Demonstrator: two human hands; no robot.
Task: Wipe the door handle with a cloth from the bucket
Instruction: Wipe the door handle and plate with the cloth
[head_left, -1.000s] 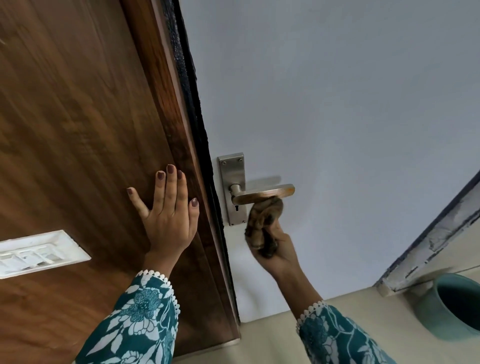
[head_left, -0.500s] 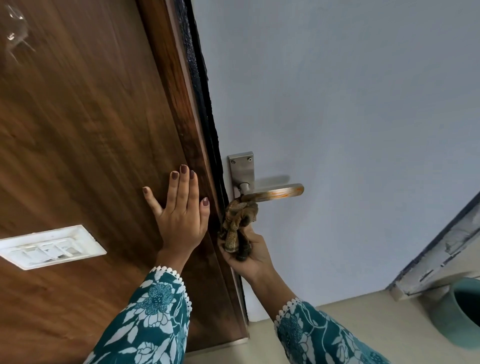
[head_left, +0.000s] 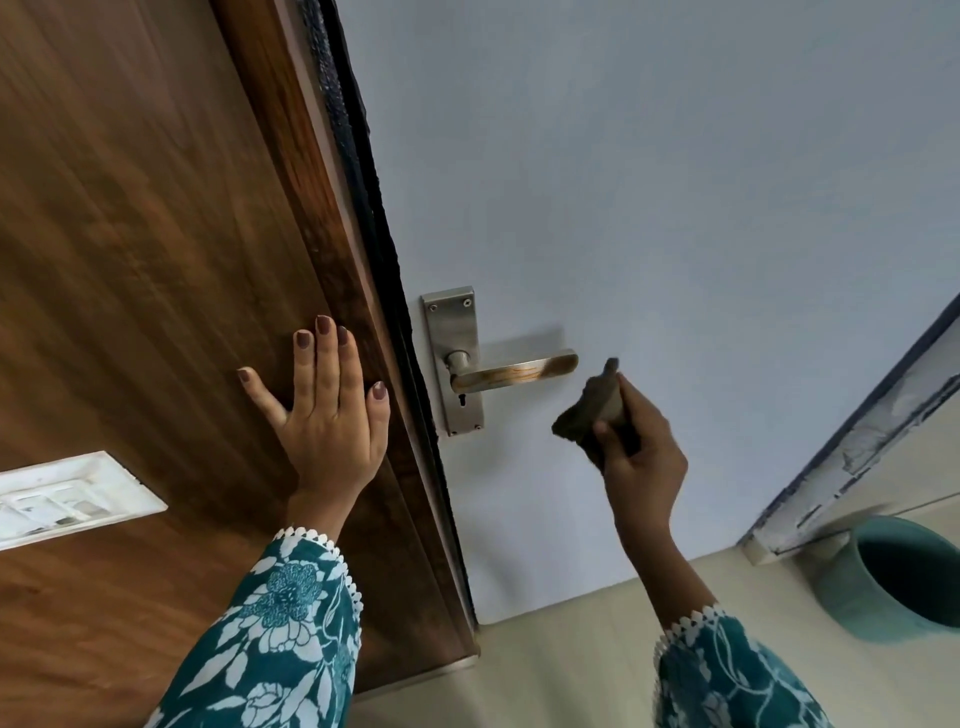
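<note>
A metal lever door handle (head_left: 514, 372) with rusty streaks sticks out from its steel backplate (head_left: 453, 332) on the pale grey-blue door (head_left: 649, 208). My right hand (head_left: 641, 457) is shut on a small dark brownish cloth (head_left: 589, 410), held just below and to the right of the handle's free end, apart from it. My left hand (head_left: 327, 410) lies flat with fingers spread on the brown wooden panel (head_left: 156, 260), left of the door's edge. The teal bucket (head_left: 893, 577) stands on the floor at the lower right.
A white switch plate (head_left: 67, 499) is mounted on the wooden panel at the left. A black strip runs along the door edge (head_left: 363, 171). A peeling painted frame (head_left: 852, 452) rises at the right above the beige floor (head_left: 571, 654).
My right hand with the cloth has moved from the backplate under the handle's base out to the right, off the handle. The left hand has stayed flat on the wood.
</note>
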